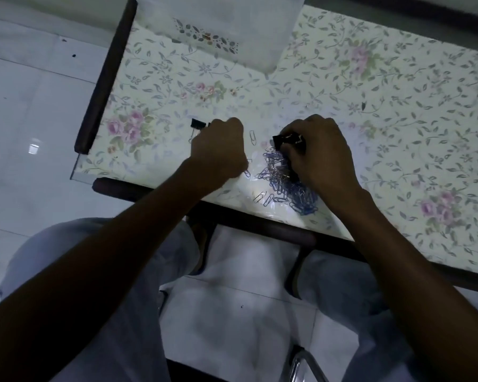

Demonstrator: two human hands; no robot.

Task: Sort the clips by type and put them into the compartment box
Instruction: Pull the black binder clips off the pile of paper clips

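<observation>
Paperclips [284,186] lie heaped at the desk's near edge; right hand [320,153] pinches binder clips [289,140], left hand [218,150] curled, contents unclear. Sorting step; next: carry to box [221,28].

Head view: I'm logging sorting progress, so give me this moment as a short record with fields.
surface: floral table
left hand: fingers curled, by a black binder clip; grip unclear
right hand: holds black binder clips
paper clip pile: loose on the table, beside and under the right hand
compartment box: translucent, at the far table edge; contents unclear
</observation>
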